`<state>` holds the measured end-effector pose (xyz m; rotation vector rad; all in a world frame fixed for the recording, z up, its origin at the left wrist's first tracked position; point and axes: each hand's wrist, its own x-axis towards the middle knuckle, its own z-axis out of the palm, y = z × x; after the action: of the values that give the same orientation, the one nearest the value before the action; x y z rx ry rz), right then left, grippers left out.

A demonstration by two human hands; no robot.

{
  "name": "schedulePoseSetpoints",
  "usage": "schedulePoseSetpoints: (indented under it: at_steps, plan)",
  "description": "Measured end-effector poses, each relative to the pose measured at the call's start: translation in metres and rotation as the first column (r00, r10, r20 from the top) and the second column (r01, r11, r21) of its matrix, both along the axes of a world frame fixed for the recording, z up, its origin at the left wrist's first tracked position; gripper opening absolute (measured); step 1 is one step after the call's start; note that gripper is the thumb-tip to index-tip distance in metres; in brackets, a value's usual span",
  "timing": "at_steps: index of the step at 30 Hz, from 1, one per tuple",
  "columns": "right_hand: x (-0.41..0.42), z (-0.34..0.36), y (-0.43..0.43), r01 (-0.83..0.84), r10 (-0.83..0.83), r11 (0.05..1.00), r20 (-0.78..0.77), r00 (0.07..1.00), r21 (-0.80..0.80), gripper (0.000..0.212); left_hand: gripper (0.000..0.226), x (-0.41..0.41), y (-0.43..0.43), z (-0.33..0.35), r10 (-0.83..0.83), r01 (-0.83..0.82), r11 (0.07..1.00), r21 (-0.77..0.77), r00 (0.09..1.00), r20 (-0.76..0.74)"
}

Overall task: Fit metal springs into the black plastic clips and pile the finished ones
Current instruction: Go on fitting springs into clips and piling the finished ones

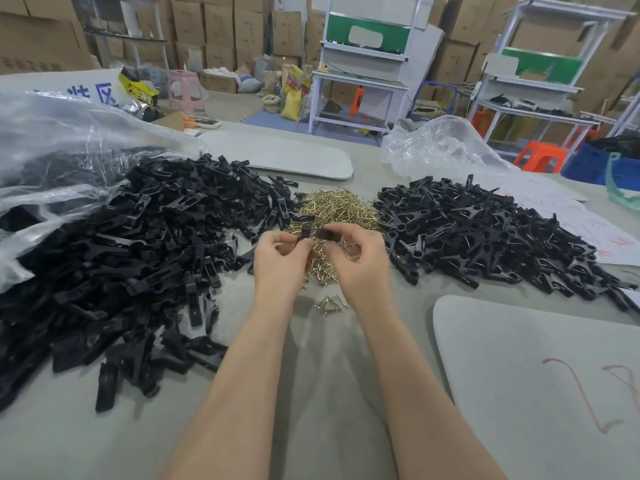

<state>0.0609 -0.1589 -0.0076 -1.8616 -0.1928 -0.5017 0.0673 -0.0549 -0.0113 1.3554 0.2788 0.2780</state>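
Head view: my two bare hands meet over the grey table top, just in front of the heap of small brass-coloured metal springs. My left hand pinches one black plastic clip piece between thumb and fingertips, the piece standing nearly upright above my knuckles. My right hand is closed on a second black plastic clip piece, held roughly level and pointing toward the left one; the two pieces sit close together, and I cannot tell whether they touch. Both pieces lie at about 12 o'clock from my hands, right over the near edge of the spring heap.

At 9 o'clock from my hands spreads the large pile of loose black plastic clip halves, spilling out of a clear plastic bag. At 3 o'clock lies the pile of assembled black clips with springs showing. A few stray springs rest on the table between my wrists, at 6 o'clock from my fingers. A pale grey rounded board lies at 4 o'clock, near my right forearm.
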Motion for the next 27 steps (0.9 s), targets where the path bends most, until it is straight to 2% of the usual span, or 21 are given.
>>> schedulePoseSetpoints:
  at_steps: [3, 5, 9, 14, 16, 18, 21, 24, 27]
  plan:
    - [-0.002, 0.001, 0.004, -0.069, 0.07, 0.997, -0.021, 0.997, 0.043, 0.031, 0.019, 0.0, -0.001, 0.0, -0.008, 0.008, 1.0, -0.01, 1.0, -0.004]
    - [-0.003, 0.002, 0.007, -0.086, 0.089, 0.995, -0.046, 0.995, 0.055, 0.029, 0.017, 0.0, -0.002, 0.0, -0.037, 0.037, 0.996, -0.08, 0.999, 0.001]
    - [0.001, 0.002, 0.004, -0.092, 0.113, 0.984, -0.136, 0.984, 0.153, 0.041, 0.013, 0.0, -0.002, -0.001, -0.069, 0.069, 0.973, -0.222, 0.998, 0.007]
    - [-0.001, -0.003, 0.01, -0.054, 0.056, 0.998, -0.067, 0.996, 0.032, 0.024, 0.014, -0.001, -0.003, -0.002, -0.034, 0.034, 0.999, 0.009, 0.999, 0.024]
    - [-0.002, -0.004, 0.014, -0.055, 0.063, 0.995, -0.097, 0.993, 0.081, 0.021, 0.017, -0.001, -0.003, -0.001, -0.001, 0.0, 1.0, 0.021, 0.999, 0.051]
    - [-0.004, -0.005, 0.018, -0.049, 0.067, 0.991, -0.144, 0.987, 0.121, 0.027, 0.017, -0.001, -0.003, -0.001, 0.026, -0.025, 1.0, -0.007, 0.998, 0.058]
    - [-0.003, -0.006, 0.022, -0.036, 0.105, 0.96, -0.241, 0.965, 0.277, 0.027, 0.014, 0.0, -0.002, -0.001, 0.072, -0.069, 0.996, -0.053, 0.996, 0.059]
    - [-0.001, -0.004, 0.024, -0.057, 0.247, 0.866, -0.327, 0.912, 0.496, 0.027, 0.016, 0.0, -0.002, 0.0, 0.078, -0.067, 0.984, -0.167, 0.995, 0.057]
    - [-0.001, -0.001, 0.024, -0.085, 0.369, 0.783, -0.351, 0.861, 0.616, 0.023, 0.018, -0.001, -0.003, 0.003, 0.043, -0.032, 0.956, -0.291, 0.999, 0.033]
